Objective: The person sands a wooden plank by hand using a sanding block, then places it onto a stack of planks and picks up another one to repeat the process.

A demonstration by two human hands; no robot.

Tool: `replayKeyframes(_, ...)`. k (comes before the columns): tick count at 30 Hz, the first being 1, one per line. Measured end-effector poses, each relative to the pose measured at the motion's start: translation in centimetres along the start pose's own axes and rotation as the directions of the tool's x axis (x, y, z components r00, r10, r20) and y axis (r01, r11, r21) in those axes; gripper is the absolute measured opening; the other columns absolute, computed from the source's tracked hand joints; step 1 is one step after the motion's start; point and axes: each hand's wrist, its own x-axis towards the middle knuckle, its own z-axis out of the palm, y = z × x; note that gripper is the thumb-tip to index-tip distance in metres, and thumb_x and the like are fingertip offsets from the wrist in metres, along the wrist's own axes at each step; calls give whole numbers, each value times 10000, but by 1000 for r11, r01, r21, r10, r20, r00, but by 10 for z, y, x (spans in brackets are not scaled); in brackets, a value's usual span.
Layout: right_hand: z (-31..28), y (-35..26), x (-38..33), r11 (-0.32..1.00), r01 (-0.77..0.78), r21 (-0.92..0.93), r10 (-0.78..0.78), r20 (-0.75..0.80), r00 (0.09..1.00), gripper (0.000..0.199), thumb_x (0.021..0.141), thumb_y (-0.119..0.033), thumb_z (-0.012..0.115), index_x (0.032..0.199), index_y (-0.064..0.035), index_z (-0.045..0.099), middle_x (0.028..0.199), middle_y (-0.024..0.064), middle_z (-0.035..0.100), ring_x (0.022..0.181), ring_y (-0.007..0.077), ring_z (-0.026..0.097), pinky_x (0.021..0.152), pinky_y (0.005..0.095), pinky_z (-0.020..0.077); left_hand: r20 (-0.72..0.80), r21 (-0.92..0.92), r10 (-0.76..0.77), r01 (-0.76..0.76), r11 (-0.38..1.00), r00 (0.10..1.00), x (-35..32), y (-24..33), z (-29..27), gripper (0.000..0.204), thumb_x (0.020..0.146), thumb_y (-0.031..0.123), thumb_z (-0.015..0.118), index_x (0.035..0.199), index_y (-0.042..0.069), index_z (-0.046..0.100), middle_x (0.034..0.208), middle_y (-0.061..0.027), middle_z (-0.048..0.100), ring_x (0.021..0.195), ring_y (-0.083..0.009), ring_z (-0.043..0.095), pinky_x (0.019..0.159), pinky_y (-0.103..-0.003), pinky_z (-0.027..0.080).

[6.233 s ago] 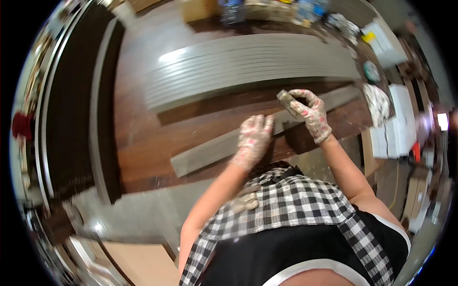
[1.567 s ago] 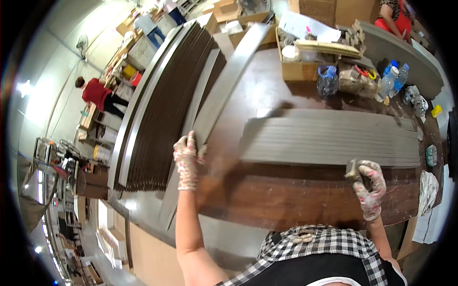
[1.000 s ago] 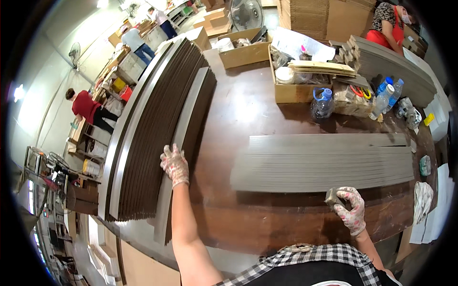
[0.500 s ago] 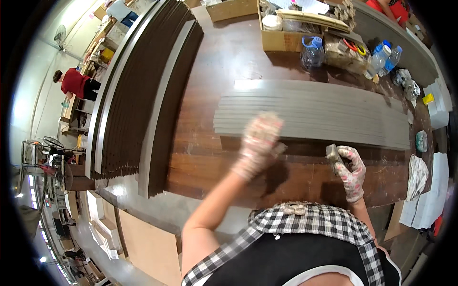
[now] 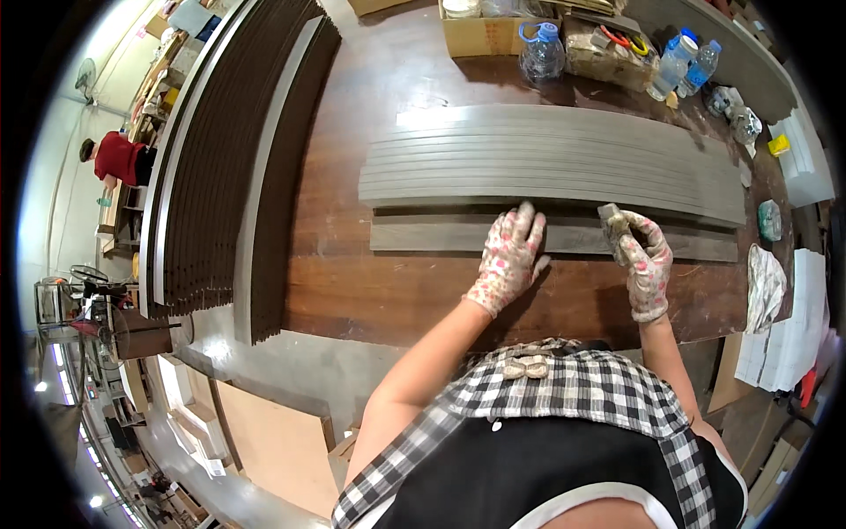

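Observation:
My left hand (image 5: 511,257), in a white glove with pink spots, rests with its fingers spread on a single grey board (image 5: 423,234). This board lies lengthwise at the near side of a row of similar grey boards (image 5: 546,163), with a dark gap between them. My right hand (image 5: 649,269), gloved alike, grips a small greyish block (image 5: 610,220) between thumb and fingers. The block is above or against the right part of the single board; I cannot tell whether it touches.
A tall stack of dark-edged boards (image 5: 216,167) stands on the left. Along the table's back are a cardboard box (image 5: 485,37), a blue-capped jug (image 5: 541,60) and water bottles (image 5: 674,69). A white cloth (image 5: 765,286) lies at the right edge. A person in red (image 5: 119,159) is far left.
My left hand has come off the row and spread its fingers on a board now lying separately in front. My right hand still holds the block. The whole view has shifted somewhat.

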Motion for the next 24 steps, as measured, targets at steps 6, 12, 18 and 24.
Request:
replayKeyframes(6, -11, 19, -11, 991, -129, 44, 128, 26, 991, 287, 884, -43, 682, 1167, -8, 650, 1132, 51, 676, 994, 116, 633, 874, 264, 520, 96, 189, -48, 29, 982, 994, 15, 12, -2, 747, 797, 441, 726, 1387, 60, 473, 1318, -159, 520, 1251, -344, 470, 1092, -513, 325)
replayKeyframes(12, -4, 20, -14, 997, -79, -3, 79, 106, 991, 292, 870, -50, 693, 1156, -4, 658, 1133, 51, 674, 1017, 131, 627, 918, 277, 503, 75, 87, -18, 11, 996, 997, -47, 31, -6, 858, 729, 525, 754, 1377, 35, 478, 1195, -132, 546, 1137, -309, 515, 1014, -497, 386)
replayKeyframes(18, 7, 44, -38, 984, -38, -176, 72, 194, 978, 226, 880, -58, 677, 1106, -44, 671, 1075, 53, 692, 974, 136, 640, 862, 287, 537, 188, 81, -60, 45, 996, 980, -68, 35, -28, 774, 763, 488, 745, 1343, 32, 512, 1188, -148, 593, 1131, -325, 548, 992, -507, 391)
replayKeyframes(24, 10, 60, -43, 999, -50, -6, 50, 183, 982, 281, 835, -34, 745, 1099, -36, 649, 1073, 50, 676, 1020, 139, 625, 927, 297, 512, 169, 256, -66, 21, 966, 983, -119, -15, -40, 833, 722, 561, 744, 1341, 44, 538, 1203, -147, 600, 1130, -329, 538, 1005, -501, 385)
